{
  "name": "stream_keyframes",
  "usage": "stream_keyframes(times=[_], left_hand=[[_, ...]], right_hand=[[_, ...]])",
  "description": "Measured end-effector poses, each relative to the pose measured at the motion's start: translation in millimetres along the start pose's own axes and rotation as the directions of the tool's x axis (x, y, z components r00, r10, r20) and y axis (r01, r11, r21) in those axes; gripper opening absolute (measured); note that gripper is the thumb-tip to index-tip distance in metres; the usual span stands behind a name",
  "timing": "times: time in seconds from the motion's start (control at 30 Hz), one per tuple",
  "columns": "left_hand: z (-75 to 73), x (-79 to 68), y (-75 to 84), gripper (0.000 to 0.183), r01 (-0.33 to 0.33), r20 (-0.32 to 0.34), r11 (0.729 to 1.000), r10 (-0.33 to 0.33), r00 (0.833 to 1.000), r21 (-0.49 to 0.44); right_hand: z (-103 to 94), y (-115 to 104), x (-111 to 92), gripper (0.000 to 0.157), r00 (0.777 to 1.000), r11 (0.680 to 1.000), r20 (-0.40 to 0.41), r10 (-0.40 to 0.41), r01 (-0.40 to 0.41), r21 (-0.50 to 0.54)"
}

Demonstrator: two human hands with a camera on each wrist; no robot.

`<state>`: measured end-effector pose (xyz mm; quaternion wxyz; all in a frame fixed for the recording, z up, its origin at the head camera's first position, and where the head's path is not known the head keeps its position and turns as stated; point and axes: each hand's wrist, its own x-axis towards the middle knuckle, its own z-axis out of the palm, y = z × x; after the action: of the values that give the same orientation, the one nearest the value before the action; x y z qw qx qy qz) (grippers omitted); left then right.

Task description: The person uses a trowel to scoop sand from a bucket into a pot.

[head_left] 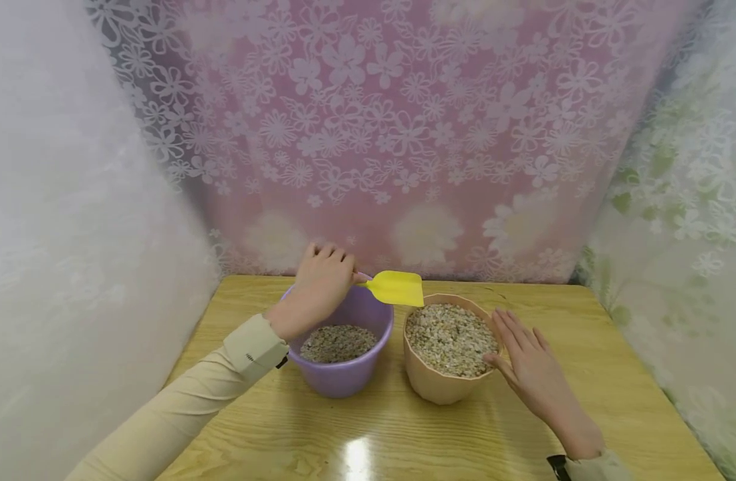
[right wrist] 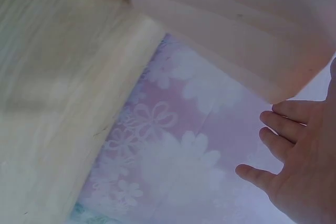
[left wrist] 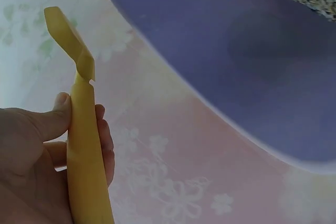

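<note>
My left hand [head_left: 327, 274] grips the handle of a yellow toy shovel [head_left: 398, 288] above the purple bucket [head_left: 343, 373]. The shovel's blade points right, its tip near the rim of the peach-coloured pot [head_left: 440, 389]. In the left wrist view the thumb and fingers wrap the shovel's handle [left wrist: 86, 150]. Small pale pebbles fill the pot nearly to its rim; a lower layer of similar pebbles [head_left: 337, 343] lies in the bucket. With fingers extended, my right hand [head_left: 533, 374] rests at the pot's right rim, thumb over the edge.
Both containers stand side by side on a wooden table [head_left: 271, 434]. Behind the table hangs a pink flowered curtain [head_left: 368, 133], with pale sheets on the left and right sides. A dark band [head_left: 558, 466] circles the right wrist.
</note>
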<state>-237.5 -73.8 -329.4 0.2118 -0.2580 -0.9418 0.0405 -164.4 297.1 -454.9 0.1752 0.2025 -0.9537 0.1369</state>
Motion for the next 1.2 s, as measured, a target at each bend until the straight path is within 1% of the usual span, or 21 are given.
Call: stream_keyframes(times=[0.07,0.13,0.23,0.3,0.33,0.47,0.57,0.63,0.7,0.77,0.83,0.9,0.97,1.03,1.1,1.2], left_hand=[[3.0,-7.5,-6.3,0.021,0.018,-0.034,1.000,-0.018,0.999,0.012],[6.2,-14.5,-12.1,0.023,0.054,-0.072,0.998,-0.053,0.996,0.015],[10.5,-23.1,-21.1,0.027,0.092,-0.089,0.996,-0.091,0.992,0.015],[13.0,-27.6,-26.6,0.028,0.117,-0.068,0.993,-0.117,0.991,0.008],[14.0,-29.3,-29.1,0.028,0.134,-0.042,0.991,-0.134,0.990,0.009],[22.1,-35.5,-38.6,0.029,0.152,-0.022,0.988,-0.151,0.988,0.022],[28.0,-37.0,-42.8,0.033,0.151,-0.014,0.985,-0.150,0.989,0.086],[30.4,-36.1,-43.2,0.033,0.151,0.029,0.977,-0.157,0.987,0.148],[34.0,-35.7,-43.0,0.036,0.135,0.055,0.967,-0.150,0.987,0.219],[38.2,-36.0,-41.9,0.040,0.112,0.062,0.953,-0.134,0.989,0.282],[42.5,-36.8,-40.2,0.045,0.087,0.047,0.934,-0.110,0.993,0.346],[46.9,-37.8,-37.9,0.039,0.056,0.043,0.911,-0.081,0.996,0.409],[50.5,-38.7,-35.0,0.033,0.020,0.062,0.882,-0.056,0.996,0.470],[53.5,-39.1,-31.8,0.031,-0.019,0.109,0.857,-0.044,0.993,0.515],[56.2,-38.7,-28.9,0.029,-0.062,0.169,0.830,-0.039,0.985,0.554],[59.5,-37.4,-24.9,0.026,-0.134,0.274,0.784,-0.047,0.961,0.606]], right_hand=[[-2.9,-5.4,5.4,0.078,1.000,1.000,-0.005,-0.018,0.018,-0.019],[-5.0,-13.9,13.3,0.078,0.999,0.999,-0.002,-0.036,0.036,-0.022],[-3.9,-29.8,27.0,0.078,0.998,0.998,0.006,-0.068,0.068,-0.019],[0.3,-39.7,35.3,0.077,0.995,0.995,0.002,-0.096,0.096,-0.016],[3.6,-44.2,39.3,0.076,0.994,0.993,-0.005,-0.114,0.114,-0.012],[16.9,-63.1,55.6,0.077,0.983,0.983,-0.037,-0.181,0.181,-0.005],[24.7,-79.2,67.9,0.083,0.977,0.977,-0.028,-0.211,0.211,0.018],[29.2,-89.3,75.6,0.086,0.974,0.974,-0.006,-0.226,0.226,0.027],[33.5,-97.5,82.1,0.089,0.972,0.971,0.021,-0.236,0.235,0.045],[38.0,-103.6,87.7,0.089,0.969,0.970,0.052,-0.240,0.237,0.060],[42.4,-107.8,91.8,0.088,0.969,0.971,0.085,-0.234,0.228,0.074],[46.1,-110.7,94.5,0.085,0.970,0.973,0.109,-0.219,0.209,0.095],[48.5,-113.1,96.2,0.083,0.970,0.975,0.124,-0.208,0.196,0.105],[49.4,-115.7,96.8,0.082,0.970,0.975,0.128,-0.205,0.191,0.116],[49.5,-118.4,97.3,0.081,0.969,0.974,0.134,-0.206,0.189,0.128],[49.6,-122.5,97.7,0.080,0.968,0.970,0.129,-0.216,0.198,0.139]])
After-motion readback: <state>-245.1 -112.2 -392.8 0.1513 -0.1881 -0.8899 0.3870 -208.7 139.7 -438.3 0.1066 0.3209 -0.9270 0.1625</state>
